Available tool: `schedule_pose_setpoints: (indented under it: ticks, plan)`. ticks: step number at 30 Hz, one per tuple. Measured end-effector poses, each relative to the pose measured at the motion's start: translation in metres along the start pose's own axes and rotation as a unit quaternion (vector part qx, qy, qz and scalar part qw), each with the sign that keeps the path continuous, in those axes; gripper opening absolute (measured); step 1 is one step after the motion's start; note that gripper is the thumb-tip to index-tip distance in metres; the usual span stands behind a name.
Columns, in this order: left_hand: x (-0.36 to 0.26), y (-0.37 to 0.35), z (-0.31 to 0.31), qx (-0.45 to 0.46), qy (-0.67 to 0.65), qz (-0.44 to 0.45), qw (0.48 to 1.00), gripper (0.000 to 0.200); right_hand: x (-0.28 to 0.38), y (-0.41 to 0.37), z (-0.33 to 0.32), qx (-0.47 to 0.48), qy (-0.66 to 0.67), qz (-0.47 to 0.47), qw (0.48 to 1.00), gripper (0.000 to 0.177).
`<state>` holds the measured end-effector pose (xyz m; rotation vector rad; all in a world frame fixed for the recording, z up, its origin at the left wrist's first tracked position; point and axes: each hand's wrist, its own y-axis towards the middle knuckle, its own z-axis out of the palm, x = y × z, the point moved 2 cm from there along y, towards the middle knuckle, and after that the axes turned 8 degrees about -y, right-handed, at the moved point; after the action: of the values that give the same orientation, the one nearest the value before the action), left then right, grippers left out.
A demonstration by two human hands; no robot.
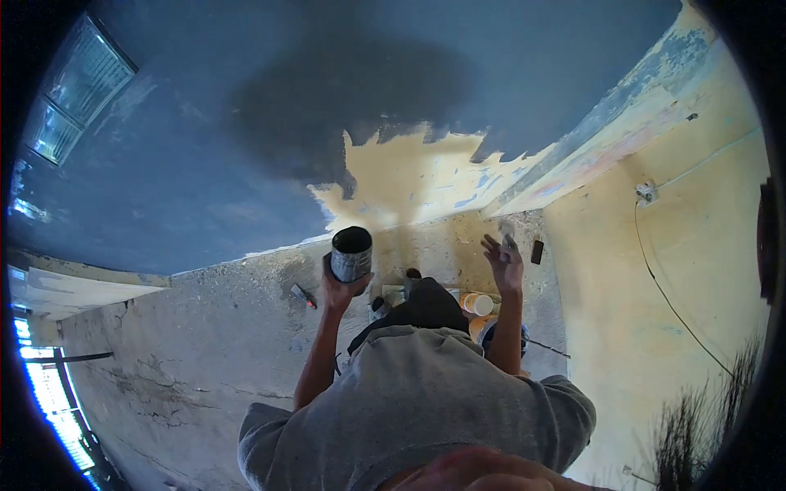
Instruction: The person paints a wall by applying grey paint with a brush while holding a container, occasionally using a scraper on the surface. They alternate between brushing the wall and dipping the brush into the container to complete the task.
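My left hand (336, 286) is wrapped around a paint can (352, 260), held upright in front of the wall. Its inside looks dark and grey paint streaks its outside. My right hand (505, 263) is raised on the other side, fingers apart, with grey smears on the fingertips. In front of me the wall (524, 74) is coated in blue-grey paint. A cream patch (409, 168) with a jagged edge shows low on it, between and beyond my hands. The shadow of my head and body falls across the painted part.
A small tool with a red part (304, 295) lies on the rough concrete floor (221, 327) to the left. Right of my feet stand a white-lidded tub (476, 304) and a bucket, partly hidden by my arm. A dark flat object (537, 251) lies near the yellow side wall (639, 278).
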<state>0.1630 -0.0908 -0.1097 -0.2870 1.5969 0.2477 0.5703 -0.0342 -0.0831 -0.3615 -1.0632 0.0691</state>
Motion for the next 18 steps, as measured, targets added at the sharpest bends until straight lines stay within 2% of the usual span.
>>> schedule_pose_setpoints:
  ticks: [2,3,4,6,7,8,10,11,13,14,16,17,18]
  plan:
    - [-0.030,0.002,0.017,0.024,0.004,0.000,1.000,0.083,0.005,-0.005,0.039,-0.027,-0.037,-0.081,0.996,0.035]
    - [-0.046,0.001,0.024,0.025,0.008,0.015,1.000,0.084,-0.005,-0.002,0.050,-0.120,0.014,-0.091,0.989,0.044]
    - [-0.046,0.003,0.029,0.021,0.011,0.016,1.000,0.084,-0.022,0.013,0.027,-0.117,0.016,-0.088,0.989,0.044]
    - [-0.043,0.005,0.035,0.028,0.028,0.048,0.998,0.084,-0.078,0.058,-0.039,0.001,-0.056,0.080,0.995,0.032]
    - [-0.040,0.004,0.037,0.031,0.026,0.043,0.998,0.084,-0.060,0.042,-0.004,-0.107,-0.047,0.114,0.987,0.012]
    - [-0.038,0.003,0.038,0.025,0.028,0.044,0.998,0.084,-0.065,0.047,-0.003,-0.101,-0.048,0.116,0.987,0.012]
    - [-0.035,-0.001,0.042,0.009,0.055,0.030,0.998,0.084,-0.079,0.043,-0.004,-0.062,0.060,0.231,0.969,0.017]
    - [-0.029,-0.001,0.041,0.003,0.075,0.017,0.997,0.084,-0.083,0.041,-0.003,-0.059,0.059,0.234,0.969,0.017]
    - [-0.035,-0.004,0.043,-0.013,0.096,0.000,0.995,0.084,-0.094,0.036,0.008,-0.054,-0.066,0.251,0.964,0.025]
    - [-0.038,-0.004,0.044,-0.026,0.113,-0.018,0.993,0.083,-0.097,0.036,0.014,-0.049,-0.066,0.253,0.964,0.025]
    - [-0.041,0.000,0.046,-0.031,0.084,-0.033,0.995,0.083,-0.094,0.037,0.031,0.017,-0.236,0.102,0.966,0.024]
    - [-0.048,0.001,0.046,-0.038,0.044,-0.043,0.997,0.083,-0.092,0.037,0.039,0.021,-0.235,0.106,0.966,0.024]
    - [-0.057,0.004,0.046,-0.045,0.004,-0.050,0.998,0.083,-0.065,0.031,0.065,0.069,-0.286,0.057,0.954,0.024]
